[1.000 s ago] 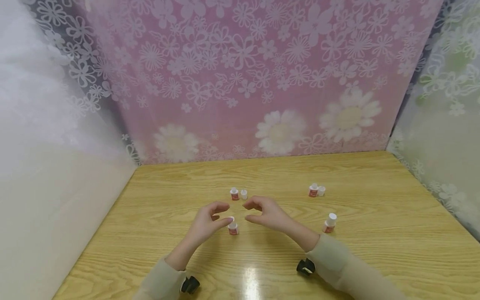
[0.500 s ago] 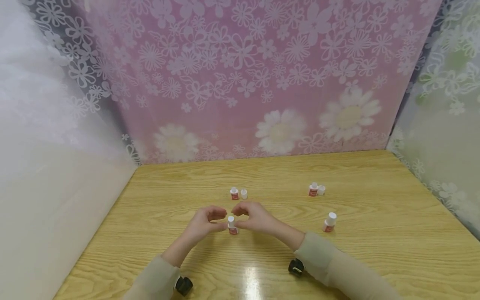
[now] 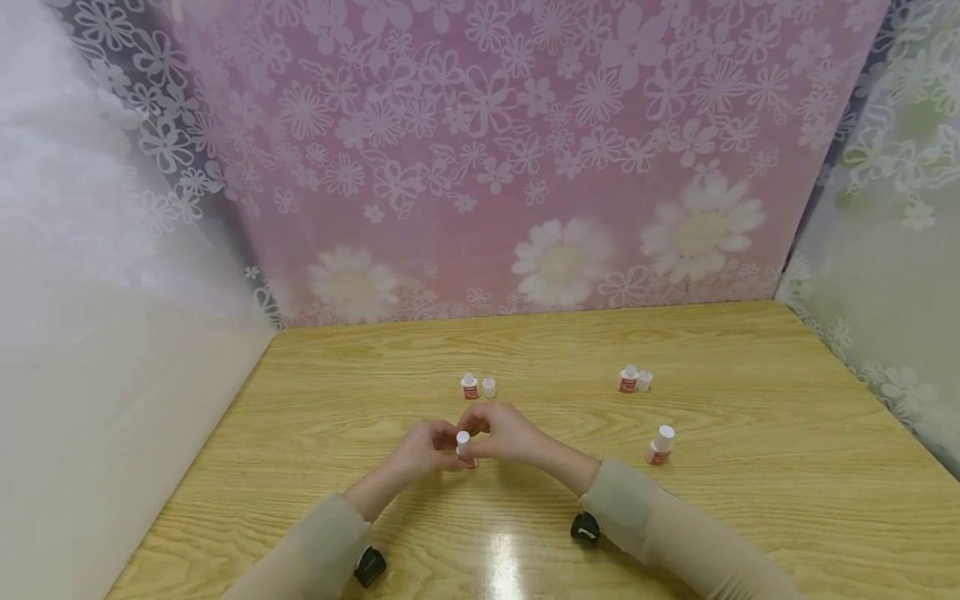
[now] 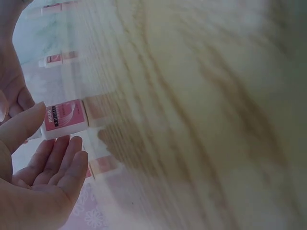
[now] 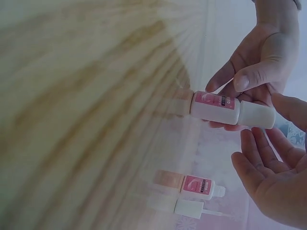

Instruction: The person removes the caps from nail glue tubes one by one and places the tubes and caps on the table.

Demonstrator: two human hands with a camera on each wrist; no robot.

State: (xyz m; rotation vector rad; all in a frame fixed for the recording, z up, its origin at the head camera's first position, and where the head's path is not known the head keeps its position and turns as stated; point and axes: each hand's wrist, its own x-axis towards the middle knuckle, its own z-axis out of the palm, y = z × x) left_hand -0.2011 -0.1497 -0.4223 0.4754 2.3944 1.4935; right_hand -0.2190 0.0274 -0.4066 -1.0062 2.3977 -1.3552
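A small white bottle (image 5: 216, 108) with a pink label stands upright on the wooden table, its white cap (image 5: 256, 115) on. My left hand (image 3: 422, 452) is cupped around the bottle's body, the thumb on the near side and fingers on the far side. In the right wrist view, its thumb shows slightly off the label. From the other side, my right hand (image 3: 504, 435) curves loosely round the cap, with fingertips right at its edge. Behind them, an uncapped bottle (image 3: 470, 387) stands beside its cap (image 3: 489, 388), whose thin stem (image 5: 218, 212) points up.
Farther right, another uncapped bottle (image 3: 627, 381) has its cap (image 3: 644, 381) beside it. Nearer on the right stands a capped bottle (image 3: 661, 446). A pink flowered curtain (image 3: 465, 208) hangs behind the table (image 3: 360, 367), with pale sheets at both sides.
Both hands have come together around the front bottle. The right hand moved left to its cap, and the left hand moved closer to its body. The bottles have stayed in place.
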